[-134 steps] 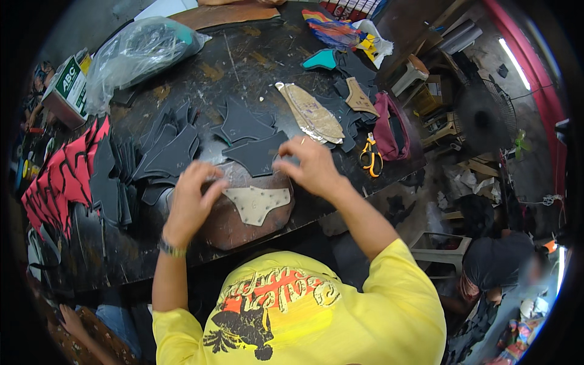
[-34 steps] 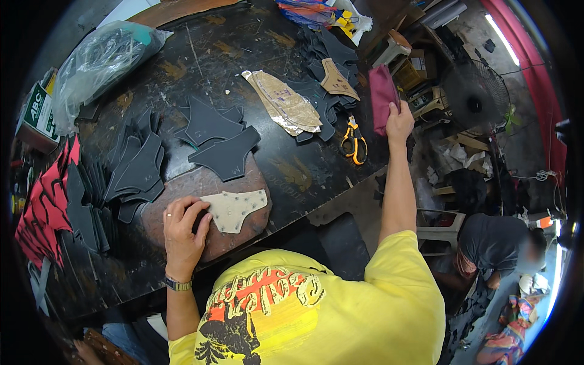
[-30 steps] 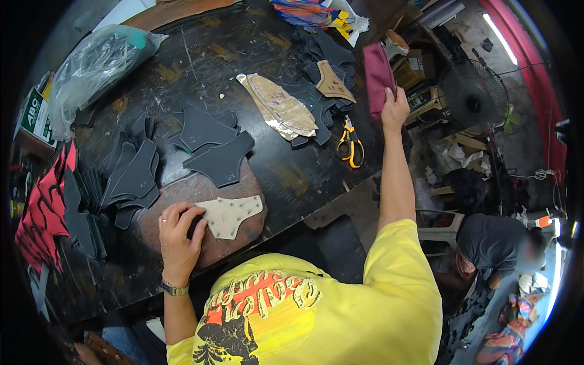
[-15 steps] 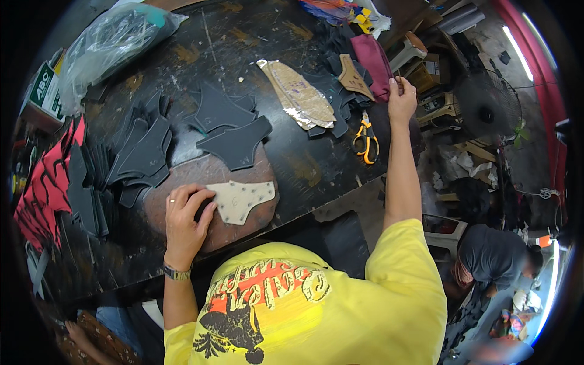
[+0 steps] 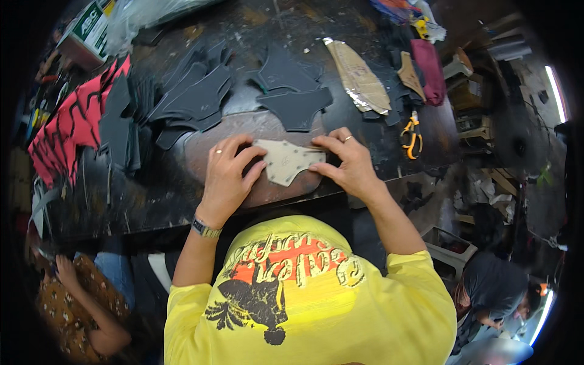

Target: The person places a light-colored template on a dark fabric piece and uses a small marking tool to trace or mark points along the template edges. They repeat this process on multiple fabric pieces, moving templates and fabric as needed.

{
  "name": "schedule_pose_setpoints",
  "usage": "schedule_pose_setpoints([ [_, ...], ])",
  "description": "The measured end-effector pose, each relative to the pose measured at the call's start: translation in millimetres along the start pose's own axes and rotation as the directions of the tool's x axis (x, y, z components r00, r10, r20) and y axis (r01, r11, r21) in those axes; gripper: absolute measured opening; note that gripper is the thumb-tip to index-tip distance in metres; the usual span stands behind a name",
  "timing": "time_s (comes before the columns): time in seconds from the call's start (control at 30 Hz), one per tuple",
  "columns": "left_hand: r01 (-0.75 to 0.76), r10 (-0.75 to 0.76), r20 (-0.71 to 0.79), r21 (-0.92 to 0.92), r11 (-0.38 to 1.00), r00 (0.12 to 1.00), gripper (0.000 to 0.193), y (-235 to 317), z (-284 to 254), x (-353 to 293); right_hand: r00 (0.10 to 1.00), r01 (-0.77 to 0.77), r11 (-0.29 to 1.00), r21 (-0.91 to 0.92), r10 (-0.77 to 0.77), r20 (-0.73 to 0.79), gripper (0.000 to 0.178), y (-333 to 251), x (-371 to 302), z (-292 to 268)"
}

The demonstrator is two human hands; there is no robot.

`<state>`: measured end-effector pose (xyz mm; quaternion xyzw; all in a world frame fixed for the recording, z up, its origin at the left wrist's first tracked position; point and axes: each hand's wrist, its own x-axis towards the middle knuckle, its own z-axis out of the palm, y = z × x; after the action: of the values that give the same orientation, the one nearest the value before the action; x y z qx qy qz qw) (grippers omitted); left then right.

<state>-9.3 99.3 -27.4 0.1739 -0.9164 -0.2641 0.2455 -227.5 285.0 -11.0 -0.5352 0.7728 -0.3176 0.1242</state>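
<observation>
A pale grey flat pattern piece (image 5: 285,162) with dark dots along its edge lies over a worn reddish-brown round board (image 5: 201,152). My left hand (image 5: 230,169) pinches its left end between thumb and fingers. At the other end, my right hand (image 5: 353,161) grips the narrow tip in the same way. Just beyond the board lies a dark grey cut piece (image 5: 296,106) of similar outline, with more dark pieces (image 5: 283,68) behind it. To the left, overlapping dark cut pieces (image 5: 191,94) are heaped.
Orange-handled scissors (image 5: 412,139) lie on the black table (image 5: 146,204) at right, near brown and foil-like patterns (image 5: 359,79) and maroon cloth (image 5: 427,73). Red-and-black pieces (image 5: 73,131) hang at left. One person (image 5: 91,298) is at lower left, another (image 5: 496,289) at lower right.
My right hand has come back from the maroon cloth to the pattern piece and now holds its right end. The view has shifted, so table things appear farther right and higher.
</observation>
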Motion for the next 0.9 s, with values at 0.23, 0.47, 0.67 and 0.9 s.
schedule_pose_setpoints([
  [0.23,0.037,-0.035,0.034,-0.058,0.998,0.999,0.022,6,-9,12,0.952,0.043,0.999,-0.015,-0.046,-0.302,0.034,50,12,-52],
  [0.47,-0.164,0.181,0.085,-0.184,0.969,0.98,0.017,39,-11,106,0.646,-0.412,0.909,-0.06,0.245,-0.723,0.033,228,98,-231],
  [0.67,-0.266,0.352,0.24,-0.327,0.907,0.905,0.017,69,50,245,0.648,-0.699,0.697,-0.161,0.522,-0.555,0.058,316,179,-286],
  [0.9,-0.246,0.334,0.307,-0.292,0.924,0.891,0.023,90,151,375,0.584,-0.549,0.711,0.439,0.703,-0.407,0.043,350,224,-264],
])
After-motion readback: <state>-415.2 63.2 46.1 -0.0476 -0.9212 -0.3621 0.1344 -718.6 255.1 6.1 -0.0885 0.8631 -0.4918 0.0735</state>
